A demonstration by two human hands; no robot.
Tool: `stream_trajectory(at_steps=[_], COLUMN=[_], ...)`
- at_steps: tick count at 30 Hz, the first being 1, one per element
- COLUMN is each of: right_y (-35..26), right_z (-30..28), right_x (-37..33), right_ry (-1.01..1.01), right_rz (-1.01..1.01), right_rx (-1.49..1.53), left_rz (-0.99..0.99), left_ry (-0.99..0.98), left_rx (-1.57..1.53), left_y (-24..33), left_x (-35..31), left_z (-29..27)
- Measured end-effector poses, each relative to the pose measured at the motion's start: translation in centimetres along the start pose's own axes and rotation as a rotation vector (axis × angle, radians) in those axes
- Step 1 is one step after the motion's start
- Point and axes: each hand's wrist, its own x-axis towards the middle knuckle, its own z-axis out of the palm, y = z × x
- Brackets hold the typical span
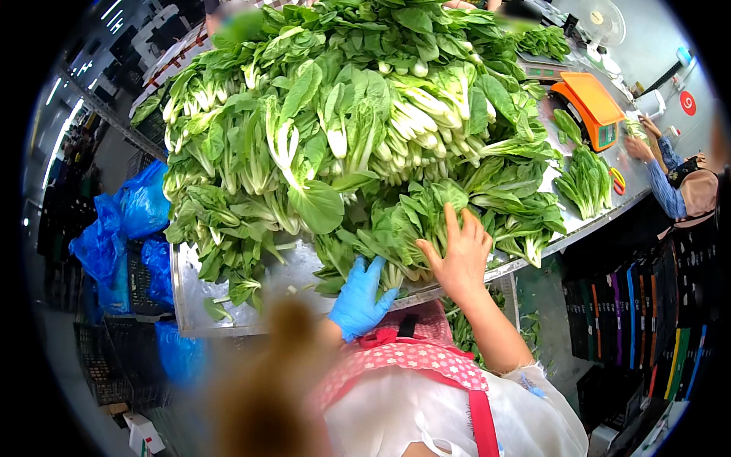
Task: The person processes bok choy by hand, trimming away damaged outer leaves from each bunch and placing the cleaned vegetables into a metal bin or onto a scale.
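A large heap of bok choy (426,114), with pale stems and dark green leaves, covers the metal table (221,305) before me. My left hand (362,299), in a blue glove, rests at the near edge against the stem ends of a leafy bunch (400,221). Its fingers are apart, and some stems lie between forefinger and thumb. Bare, my right hand (459,255) lies on the right side of that bunch with fingers spread over the leaves. Neither hand is visibly closed around the greens.
An orange scale (592,107) stands at the right, near a loose bunch (585,183) and orange-handled scissors (617,181). Another person's hands (643,141) work at the far right. Blue bags (141,202) and black crates (133,350) are at left; stacked crates (640,312) stand lower right.
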Motion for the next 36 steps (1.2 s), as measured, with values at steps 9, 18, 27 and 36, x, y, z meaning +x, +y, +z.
stream_trajectory(at_steps=[9,18,27,36], right_y=[2.8,2.6,-2.3,-4.2], right_z=[5.4,-2.3,2.6,5.3], right_x=[0.2,1.8,-3.9,-5.2], right_ry=[-0.183,-0.254,-0.276,-0.267], right_rz=[-0.213,-0.228,-0.283,-0.023], right_rx=[-0.131,0.109,-0.089,0.039], left_rz=[0.209,0.277,0.331,0.307], left_ry=[0.157,0.227,0.008,0.195], left_rx=[0.225,0.424,0.505,0.149], left_y=[-2.0,-3.2,-10.5,-6.9], left_x=[2.0,-1.6,-4.8,-3.1], left_z=[3.6,-0.5,-3.5,0.5])
